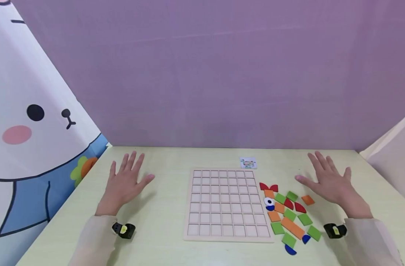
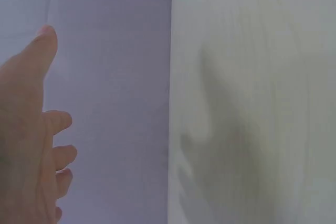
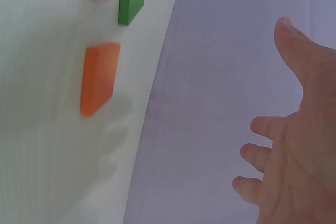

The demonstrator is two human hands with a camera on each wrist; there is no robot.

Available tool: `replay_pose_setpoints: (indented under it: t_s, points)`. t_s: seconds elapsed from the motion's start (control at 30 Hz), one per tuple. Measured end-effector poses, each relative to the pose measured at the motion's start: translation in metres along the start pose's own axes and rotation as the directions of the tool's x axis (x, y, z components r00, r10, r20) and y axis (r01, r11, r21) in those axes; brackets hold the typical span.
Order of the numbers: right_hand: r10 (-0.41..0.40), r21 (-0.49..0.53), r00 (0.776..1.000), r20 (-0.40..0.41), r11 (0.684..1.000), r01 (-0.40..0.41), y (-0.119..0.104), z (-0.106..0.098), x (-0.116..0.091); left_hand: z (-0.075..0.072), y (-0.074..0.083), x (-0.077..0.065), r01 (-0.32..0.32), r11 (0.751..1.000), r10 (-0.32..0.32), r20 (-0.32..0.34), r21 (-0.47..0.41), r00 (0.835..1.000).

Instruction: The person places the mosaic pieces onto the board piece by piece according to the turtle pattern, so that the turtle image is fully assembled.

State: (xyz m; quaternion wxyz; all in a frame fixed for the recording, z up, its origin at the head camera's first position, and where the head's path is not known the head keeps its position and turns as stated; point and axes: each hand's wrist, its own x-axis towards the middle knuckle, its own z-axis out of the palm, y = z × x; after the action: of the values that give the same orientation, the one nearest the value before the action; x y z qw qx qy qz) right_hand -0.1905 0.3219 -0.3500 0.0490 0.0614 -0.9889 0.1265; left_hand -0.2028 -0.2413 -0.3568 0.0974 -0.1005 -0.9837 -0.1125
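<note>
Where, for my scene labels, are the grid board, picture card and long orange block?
Grid board (image 1: 227,198), head view, grid's middle.
Picture card (image 1: 248,163), head view, printed face's middle.
Long orange block (image 1: 292,228), head view, top face's middle.

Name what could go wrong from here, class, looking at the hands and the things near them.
The right hand could brush the orange piece nearest it when reaching in.
The coloured pieces lie crowded beside the right side of the grid board, so picking one up might nudge its neighbours.
The picture card seems unfastened, so a passing hand might shift it.
</note>
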Motion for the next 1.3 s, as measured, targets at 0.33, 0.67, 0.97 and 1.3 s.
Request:
replay_pose_setpoints:
  t_s: [0.33,0.67,0.97,1.3]
  points:
    - [-0.055,0.200,0.992,0.110,0.979,0.032,-0.020,0.006,0.002,0.028,0.027,0.001,-0.056,0.987,0.073,0.107,-0.148,0.992]
    - [-0.157,0.344,0.980,0.123,0.933,0.106,-0.049,0.008,-0.003,0.045,0.050,0.001,-0.099,0.950,0.154,0.169,-0.296,0.974]
    - [-0.281,0.404,0.949,0.143,0.892,0.203,-0.061,0.018,-0.004,0.063,0.068,-0.003,-0.123,0.909,0.245,0.273,-0.399,0.930]
    - [-0.375,0.436,0.897,0.233,0.865,0.248,-0.064,0.028,0.002,0.076,0.081,-0.008,-0.168,0.932,0.255,0.254,-0.320,0.933]
